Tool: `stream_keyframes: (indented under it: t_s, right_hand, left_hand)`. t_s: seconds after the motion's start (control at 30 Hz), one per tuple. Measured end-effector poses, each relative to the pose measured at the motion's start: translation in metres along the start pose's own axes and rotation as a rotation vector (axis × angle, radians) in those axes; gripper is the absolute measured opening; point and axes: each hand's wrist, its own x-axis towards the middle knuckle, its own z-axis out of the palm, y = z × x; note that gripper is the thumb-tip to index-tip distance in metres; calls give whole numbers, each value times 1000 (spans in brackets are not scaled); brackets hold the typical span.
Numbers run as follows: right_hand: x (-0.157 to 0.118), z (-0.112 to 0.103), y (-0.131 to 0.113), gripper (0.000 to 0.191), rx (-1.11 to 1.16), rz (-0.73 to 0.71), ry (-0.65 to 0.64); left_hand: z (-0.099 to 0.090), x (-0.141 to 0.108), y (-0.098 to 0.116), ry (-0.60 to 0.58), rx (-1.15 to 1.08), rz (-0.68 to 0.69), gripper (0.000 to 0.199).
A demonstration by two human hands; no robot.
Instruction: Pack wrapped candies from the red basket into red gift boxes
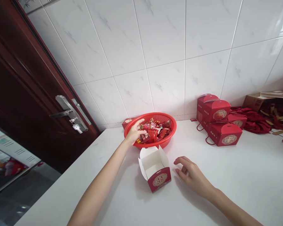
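My left hand (134,131) reaches over the left rim of a red plastic basket (168,142), its thumb and fingers apart beside the wrapped sweets (153,135) heaped inside. I see no sweet clearly gripped in it, though the undersides of its fingers are partly hidden. In front of the basket stands a red gift box (159,180) with a white inside. Its top flaps are up and spread, and the visible part of its bottom is bare. My right hand (190,175) hovers just right of this box, fingers loosely curved and apart, holding nothing.
Several closed red boxes (226,133) with cord handles are stacked at the right against the tiled wall. Beyond them lie red cords (252,121) and a cardboard carton (253,102). Another red box (126,122) shows behind the basket. A door with keys (76,125) is at the left.
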Motion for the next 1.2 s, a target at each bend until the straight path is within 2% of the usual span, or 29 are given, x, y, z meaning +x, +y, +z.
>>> stream_keyframes:
  t_s: [0.17,0.3,0.57,0.73,0.83,1.0,1.1,1.2]
  right_hand:
    - [-1,-1,0,20,-5,-1,2]
    - [-1,-1,0,20,-6,-3,-3]
    - [-1,-1,-1,21,-20,4,-6]
    - [-2,-1,-1,21,-6,0,2]
    - [-1,-2,-4,21,34,0,23]
    - [-1,-11,-19,34,301,94,26]
    - [-2,-20,-28,45,618,112,25]
    - [-3,-27,-35,51,935,39,-21]
  left_hand:
    - [4,2,-2,76,-176,109,73]
    - [6,2,4,123,-229,147,67]
    - [8,1,6,72,-313,94,57]
    - [10,0,0,87,-318,78,63]
    - [14,-2,1,66,-349,115,65]
    - [25,-17,12,-73,-362,270,52]
    - [38,-39,23,-234,-257,443,35]
    - [54,-68,35,-458,-52,562,16]
